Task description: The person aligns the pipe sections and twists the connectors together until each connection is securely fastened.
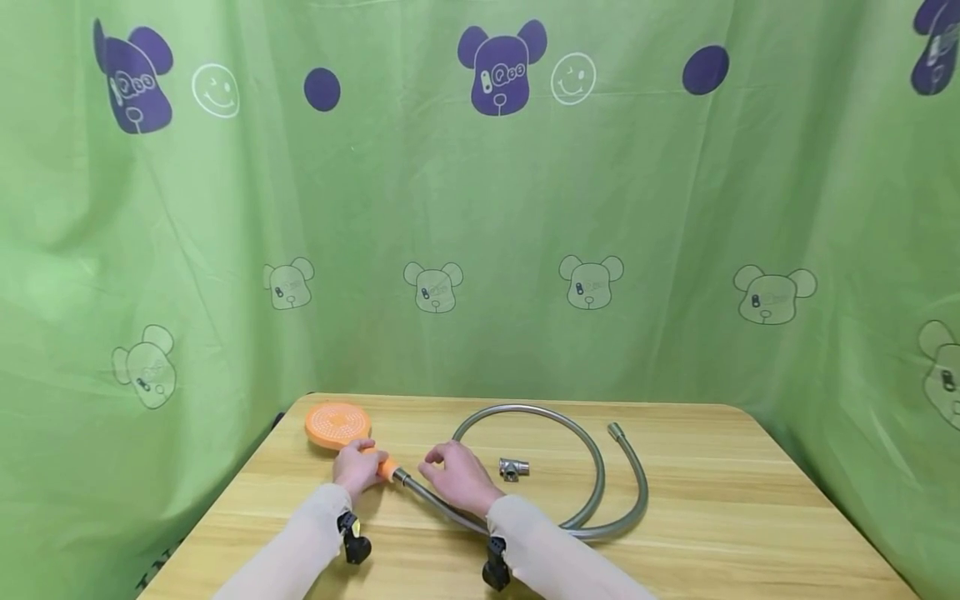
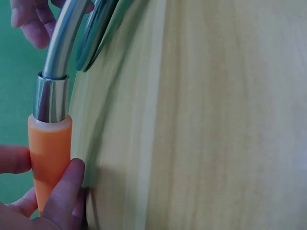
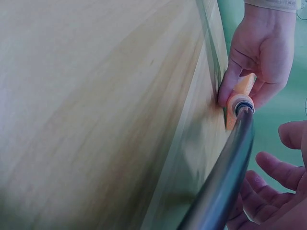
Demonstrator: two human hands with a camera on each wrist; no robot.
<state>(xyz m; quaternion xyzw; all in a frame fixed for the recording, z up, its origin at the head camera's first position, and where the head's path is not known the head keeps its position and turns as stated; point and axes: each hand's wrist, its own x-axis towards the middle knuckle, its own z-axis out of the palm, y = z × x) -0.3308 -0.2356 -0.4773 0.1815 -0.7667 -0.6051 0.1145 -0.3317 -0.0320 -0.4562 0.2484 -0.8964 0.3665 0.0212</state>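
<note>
An orange shower head lies at the far left of the table, its round spray face up. My left hand grips its handle, with thumb and fingers on either side of the orange grip in the left wrist view. A silver collar joins the handle to a grey metal shower hose. My right hand hovers by the hose near that joint. In the right wrist view its loosely bent fingers are beside the hose, not wrapped round it.
A small chrome tee fitting lies right of my right hand, inside the hose's loop. The hose's free end points to the back right. A green printed curtain hangs behind and beside the wooden table.
</note>
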